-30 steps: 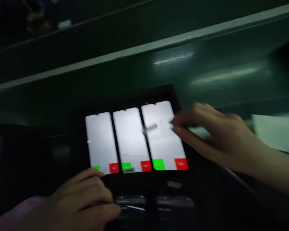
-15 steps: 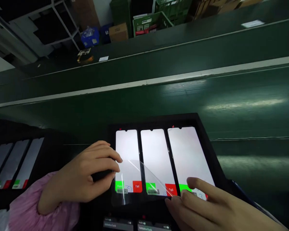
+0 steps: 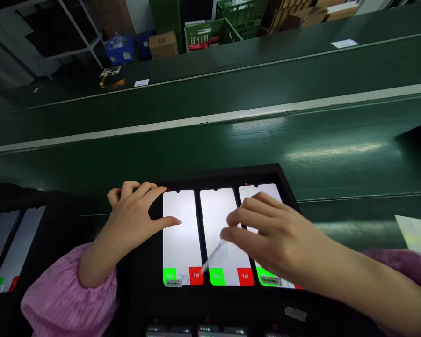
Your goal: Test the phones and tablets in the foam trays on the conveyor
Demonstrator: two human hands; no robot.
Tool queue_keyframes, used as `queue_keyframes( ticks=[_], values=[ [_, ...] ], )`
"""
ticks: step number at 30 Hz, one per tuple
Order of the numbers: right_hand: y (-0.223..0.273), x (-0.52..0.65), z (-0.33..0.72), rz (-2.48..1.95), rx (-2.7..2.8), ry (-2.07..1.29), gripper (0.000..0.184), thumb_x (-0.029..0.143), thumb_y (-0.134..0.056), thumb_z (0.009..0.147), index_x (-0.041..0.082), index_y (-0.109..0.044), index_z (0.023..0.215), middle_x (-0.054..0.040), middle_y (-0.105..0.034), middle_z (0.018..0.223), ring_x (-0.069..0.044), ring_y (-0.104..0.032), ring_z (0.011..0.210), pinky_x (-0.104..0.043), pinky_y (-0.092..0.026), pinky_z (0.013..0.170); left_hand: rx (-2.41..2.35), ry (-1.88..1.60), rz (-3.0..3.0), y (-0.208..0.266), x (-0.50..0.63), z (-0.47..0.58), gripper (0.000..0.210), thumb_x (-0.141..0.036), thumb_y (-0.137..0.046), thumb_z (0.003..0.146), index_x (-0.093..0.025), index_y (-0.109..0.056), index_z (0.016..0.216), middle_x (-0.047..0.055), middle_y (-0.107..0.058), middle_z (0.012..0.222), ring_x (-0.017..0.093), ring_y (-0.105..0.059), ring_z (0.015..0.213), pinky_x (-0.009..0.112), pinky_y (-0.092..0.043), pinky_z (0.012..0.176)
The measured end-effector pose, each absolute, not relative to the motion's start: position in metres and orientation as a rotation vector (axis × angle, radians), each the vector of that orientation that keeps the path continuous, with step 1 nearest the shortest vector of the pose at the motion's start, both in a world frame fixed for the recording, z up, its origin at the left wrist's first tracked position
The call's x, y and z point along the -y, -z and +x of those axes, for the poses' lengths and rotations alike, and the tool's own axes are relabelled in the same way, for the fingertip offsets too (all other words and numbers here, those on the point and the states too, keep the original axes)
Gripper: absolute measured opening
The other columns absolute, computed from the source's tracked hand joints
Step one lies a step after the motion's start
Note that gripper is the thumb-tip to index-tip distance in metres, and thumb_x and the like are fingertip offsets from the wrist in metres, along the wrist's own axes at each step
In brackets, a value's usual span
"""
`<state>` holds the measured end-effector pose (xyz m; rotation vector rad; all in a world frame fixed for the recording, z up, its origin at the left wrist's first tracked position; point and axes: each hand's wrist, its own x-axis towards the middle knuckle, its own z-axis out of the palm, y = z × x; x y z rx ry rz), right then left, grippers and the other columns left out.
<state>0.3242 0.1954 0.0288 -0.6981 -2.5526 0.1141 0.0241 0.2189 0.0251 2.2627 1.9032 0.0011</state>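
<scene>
Three phones with lit white screens lie side by side in a black tray (image 3: pixel 210 302). Green Pass and red Fail boxes show along their bottoms. My left hand (image 3: pixel 135 213) is open at the left phone (image 3: pixel 182 229), forefinger at its top left corner and thumb over the screen's edge. Above the middle phone (image 3: pixel 219 206), my right hand (image 3: pixel 266 227) pinches a thin clear film (image 3: pixel 213 256), seen nearly edge-on. My right hand partly covers the right phone (image 3: pixel 259 189). Barcode labels show on the left and right phones, none on the middle one.
More phones (image 3: pixel 171 331) sit in the tray's near row. A small translucent strip (image 3: pixel 296 313) lies on the tray. Another tray of phones (image 3: pixel 19 248) stands left. Beyond runs a green work surface (image 3: pixel 161 154) with a pale rail (image 3: pixel 203 119); a paper sheet (image 3: pixel 417 234) lies right.
My right hand has moved up and left over the middle phone with the film. My left hand has shifted up, its fingers spreading. The middle phone's barcode label no longer shows.
</scene>
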Motion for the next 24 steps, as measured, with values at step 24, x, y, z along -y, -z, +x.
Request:
queue_keyframes(
  ticks=[24],
  values=[
    [-0.022, -0.168, 0.304, -0.468, 2.606, -0.041, 0.027, 0.012, -0.051, 0.105, 0.015, -0.074, 0.09, -0.0067, -0.076, 0.11, -0.019, -0.067, 0.088, -0.036, -0.056, 0.076, -1.871, 0.034, 2.131, -0.03, -0.227, 0.024, 0.086, -0.08, -0.084, 0.063, -0.032, -0.07, 0.133, 0.009, -0.067, 0.139, 0.049, -0.034, 0.141, 0.072, -0.014, 0.118]
  ],
)
